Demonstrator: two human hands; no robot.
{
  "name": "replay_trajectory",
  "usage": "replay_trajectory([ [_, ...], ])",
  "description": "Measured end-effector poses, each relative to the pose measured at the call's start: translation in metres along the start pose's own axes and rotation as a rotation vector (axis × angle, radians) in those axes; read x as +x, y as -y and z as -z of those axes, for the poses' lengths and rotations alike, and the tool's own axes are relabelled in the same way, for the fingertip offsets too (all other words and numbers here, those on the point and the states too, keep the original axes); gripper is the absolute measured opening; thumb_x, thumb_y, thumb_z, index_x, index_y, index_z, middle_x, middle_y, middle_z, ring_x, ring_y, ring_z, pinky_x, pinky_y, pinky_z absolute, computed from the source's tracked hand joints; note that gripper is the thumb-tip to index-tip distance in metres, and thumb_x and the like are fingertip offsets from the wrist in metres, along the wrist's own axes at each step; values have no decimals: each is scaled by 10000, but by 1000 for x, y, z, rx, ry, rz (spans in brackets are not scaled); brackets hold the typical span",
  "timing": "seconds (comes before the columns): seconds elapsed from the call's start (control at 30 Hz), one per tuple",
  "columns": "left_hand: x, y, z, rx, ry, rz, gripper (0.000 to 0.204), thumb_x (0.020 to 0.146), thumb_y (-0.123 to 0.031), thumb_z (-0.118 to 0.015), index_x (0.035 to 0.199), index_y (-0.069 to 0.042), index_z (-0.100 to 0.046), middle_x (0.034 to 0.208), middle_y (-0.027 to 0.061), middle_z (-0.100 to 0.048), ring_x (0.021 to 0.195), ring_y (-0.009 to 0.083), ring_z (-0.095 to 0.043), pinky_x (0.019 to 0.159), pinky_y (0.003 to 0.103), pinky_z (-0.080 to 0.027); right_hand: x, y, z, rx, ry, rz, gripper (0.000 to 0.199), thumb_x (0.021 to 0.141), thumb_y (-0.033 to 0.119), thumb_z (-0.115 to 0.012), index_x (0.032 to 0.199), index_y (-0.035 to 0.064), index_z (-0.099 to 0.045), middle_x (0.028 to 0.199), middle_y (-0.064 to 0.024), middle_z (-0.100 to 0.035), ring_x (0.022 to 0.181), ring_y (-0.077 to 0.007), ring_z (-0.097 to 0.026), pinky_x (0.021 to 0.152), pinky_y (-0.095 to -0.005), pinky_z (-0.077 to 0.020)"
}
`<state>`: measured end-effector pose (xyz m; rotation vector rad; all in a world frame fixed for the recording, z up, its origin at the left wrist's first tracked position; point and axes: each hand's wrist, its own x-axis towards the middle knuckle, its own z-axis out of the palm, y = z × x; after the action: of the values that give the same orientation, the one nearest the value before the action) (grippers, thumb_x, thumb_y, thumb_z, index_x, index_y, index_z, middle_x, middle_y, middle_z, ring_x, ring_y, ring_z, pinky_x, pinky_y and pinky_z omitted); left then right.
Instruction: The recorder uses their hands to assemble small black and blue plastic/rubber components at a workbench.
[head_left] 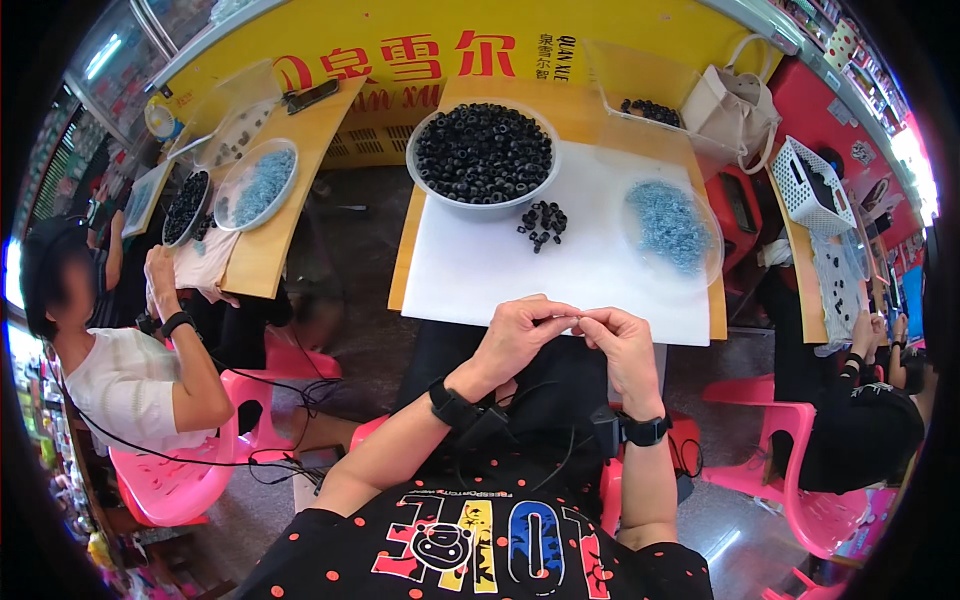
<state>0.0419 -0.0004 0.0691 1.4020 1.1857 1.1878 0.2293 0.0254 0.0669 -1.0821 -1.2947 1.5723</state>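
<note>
Over the front edge of a white sheet [470, 270], my left hand [522, 336] and my right hand [622, 345] meet fingertip to fingertip. Both are closed in a pinch, and whatever sits between the fingers is too small to make out. Beyond them a small pile of black ring-like pieces [542, 224] lies loose on the sheet. A white bowl [485, 208] heaped with more of these black pieces [485, 150] stands behind the pile. To the right, small pale-blue pieces [668, 225] fill a clear round dish [706, 272].
A clear bin [640, 85] with some black pieces stands at the back right, beside a cream bag [730, 112]. On the left a person [140, 370] works at another table [290, 205] holding dishes of similar pieces. Another person [850, 430] sits at the right, near a white basket [815, 190].
</note>
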Motion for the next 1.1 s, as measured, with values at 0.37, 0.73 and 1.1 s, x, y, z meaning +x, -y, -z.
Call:
replay_trajectory([
  [0.37,-2,10,-6,-229,-38,166,181,944,-127,-702,1072,-8,-746,753,-67,-611,676,-5,-458,587,169,-350,-7,-5,-15,-340,-230,430,119,846,-22,-755,959,-8,-722,927,-77,-721,808,-127,-662,714,-255,-529],
  [0.73,5,16,-8,-362,-22,253,264,920,-129,-731,1155,-11,-732,802,-46,-652,702,13,-505,613,175,-395,-1,-27,-8,346,-136,74,121,896,6,-727,1013,-20,-714,887,-37,-700,756,-95,-630,678,-221,-508],
  [1.1,1,6,-5,-7,-130,55,178,912,-114,-724,1069,-45,-770,848,25,-699,710,55,-546,616,218,-439,-1,-13,-17,410,-120,-12,129,955,85,-675,1024,-15,-717,885,-42,-699,731,-96,-603,691,-224,-497],
])
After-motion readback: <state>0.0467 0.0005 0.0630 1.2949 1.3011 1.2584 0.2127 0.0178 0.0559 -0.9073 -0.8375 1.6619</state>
